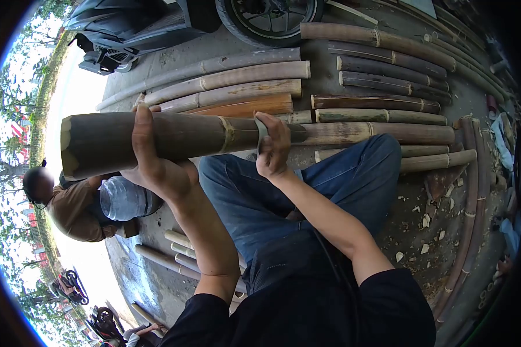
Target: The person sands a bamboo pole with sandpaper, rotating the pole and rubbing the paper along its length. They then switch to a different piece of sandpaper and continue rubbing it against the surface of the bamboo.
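Observation:
A thick, dark bamboo pole lies crosswise in front of me, its cut end at the left. My left hand is wrapped around it from below near that end, with the thumb over the near face and the other fingers partly hidden behind. Past the pale node ring, my right hand is closed on a thin grey-green sheet that looks like sandpaper. This sheet is curled against the pole's surface. My bent legs in jeans are below the pole.
Several cut bamboo poles lie on the ground ahead, with a motorbike wheel beyond. Long bamboo poles and scattered wood chips are at the right. A person sits at the left behind a clear plastic water bottle.

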`<state>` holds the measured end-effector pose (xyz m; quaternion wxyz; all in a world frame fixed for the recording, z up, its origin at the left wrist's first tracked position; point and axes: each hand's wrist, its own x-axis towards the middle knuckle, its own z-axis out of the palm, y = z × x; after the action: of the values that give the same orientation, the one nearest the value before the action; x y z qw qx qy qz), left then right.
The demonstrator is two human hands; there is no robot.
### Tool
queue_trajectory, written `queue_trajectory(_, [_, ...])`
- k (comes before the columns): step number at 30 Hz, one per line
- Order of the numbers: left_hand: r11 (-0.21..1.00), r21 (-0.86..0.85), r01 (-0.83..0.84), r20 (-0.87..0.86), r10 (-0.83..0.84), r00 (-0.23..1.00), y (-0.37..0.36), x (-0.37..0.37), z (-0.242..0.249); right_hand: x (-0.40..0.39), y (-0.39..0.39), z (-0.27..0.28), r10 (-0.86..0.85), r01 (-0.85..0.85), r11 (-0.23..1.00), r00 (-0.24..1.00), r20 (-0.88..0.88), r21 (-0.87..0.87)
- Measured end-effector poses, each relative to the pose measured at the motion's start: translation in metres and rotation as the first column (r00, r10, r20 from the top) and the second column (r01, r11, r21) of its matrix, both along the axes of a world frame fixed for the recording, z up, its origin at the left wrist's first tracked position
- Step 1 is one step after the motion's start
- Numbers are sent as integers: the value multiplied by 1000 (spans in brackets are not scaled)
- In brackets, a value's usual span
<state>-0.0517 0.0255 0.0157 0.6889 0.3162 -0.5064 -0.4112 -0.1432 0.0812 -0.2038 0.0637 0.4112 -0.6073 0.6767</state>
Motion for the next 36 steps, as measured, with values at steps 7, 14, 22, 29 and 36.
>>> queue_trajectory(7, [995, -72, 69, 72, -64, 995, 5, -15, -5, 9, 0, 100, 117, -101, 987, 985, 126, -125])
queue_trajectory(14, [964, -75, 256, 14, -256, 967, -6, -2, -8, -25, 13, -25, 115, -125, 990, 986, 124, 71])
queue_trajectory(22, [844, -145, 516, 63, -513, 856, 1, -6, -10, 2, 11, 121, 253, -233, 962, 956, 145, -142])
queue_trajectory(29, [827, -164, 537, -40, -550, 834, -30, 24, -21, -7, 12, 0, 126, -126, 992, 992, 0, -25])
queue_trajectory(36, [938, -217, 270, 90, -256, 962, -12, -4, -27, 8, -1, 112, 207, -206, 960, 978, -13, -189])
